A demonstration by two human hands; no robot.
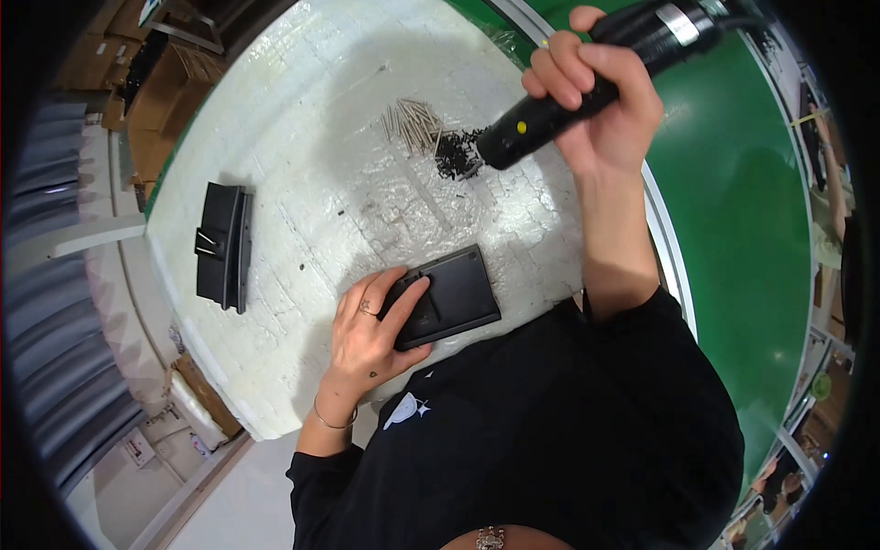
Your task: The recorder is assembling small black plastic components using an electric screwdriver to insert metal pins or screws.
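Observation:
My right hand (605,92) is wrapped round a black electric screwdriver (550,115), its tip pointing down at a heap of small black screws (456,154). Beside that heap lies a pile of thin silvery metal pins (412,124). Close to my body, my left hand (371,316) grips the left end of a flat black rectangular plastic part (458,289) resting on the table. Its thumb and fingers press on the part's edge and top. Farther left, another black plastic assembly (223,247) stands apart from both hands.
The white table (302,119) has a wrinkled plastic-like covering. A few tiny black bits lie scattered on it. Cardboard boxes (165,110) stand beyond its far left side, and grey-blue curtains (64,302) hang at left. Green flooring (733,211) extends at right.

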